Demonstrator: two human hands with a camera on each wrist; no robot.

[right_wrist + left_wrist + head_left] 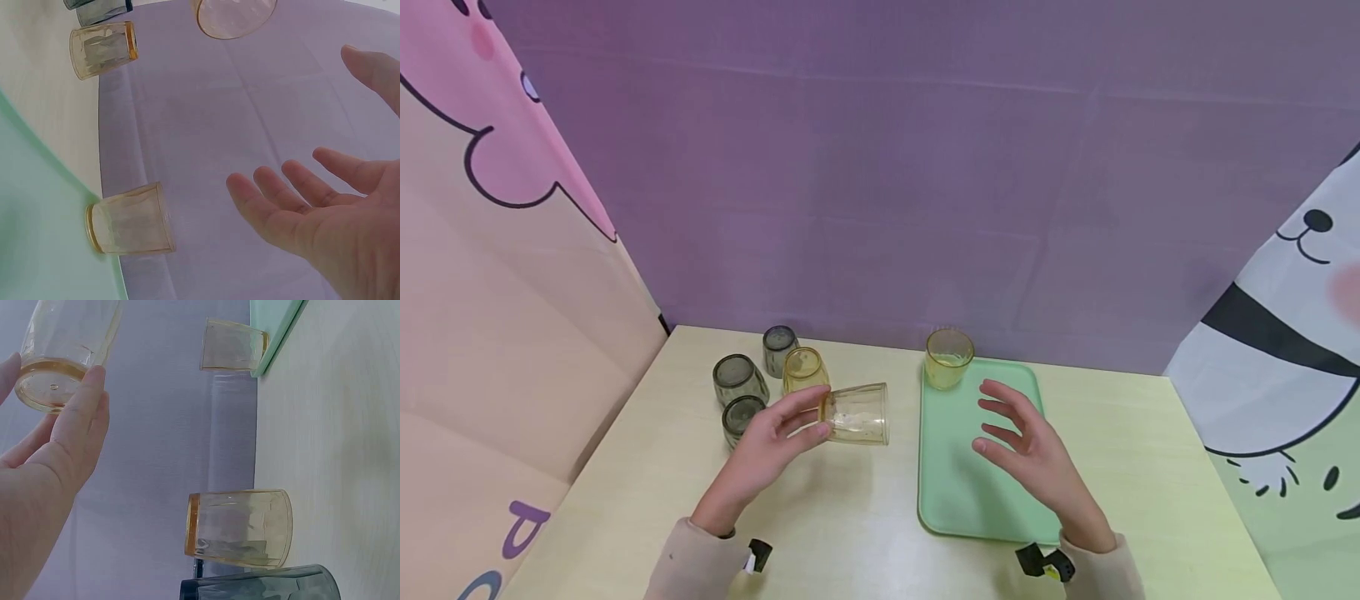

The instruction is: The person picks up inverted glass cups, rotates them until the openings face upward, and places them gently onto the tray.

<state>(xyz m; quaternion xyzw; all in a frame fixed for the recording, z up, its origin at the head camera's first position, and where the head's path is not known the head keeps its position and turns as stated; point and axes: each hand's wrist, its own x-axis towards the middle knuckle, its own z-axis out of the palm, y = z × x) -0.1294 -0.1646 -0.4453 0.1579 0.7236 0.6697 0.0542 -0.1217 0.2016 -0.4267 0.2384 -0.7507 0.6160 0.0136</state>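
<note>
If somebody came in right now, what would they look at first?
Probably the tipped glass in the left hand, near the middle of the head view. Then maybe the green tray beneath the right hand, with an upright yellow glass at its far left corner, and the big purple backdrop at the back.

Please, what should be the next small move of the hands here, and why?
Perhaps the empty, open right hand should grasp the transparent amber glass tumbler near its rim: the left hand holds it sideways by its base, its mouth towards the right hand. Below that hand, the light-green rectangular tray bears one upright yellow glass tumbler.
</note>
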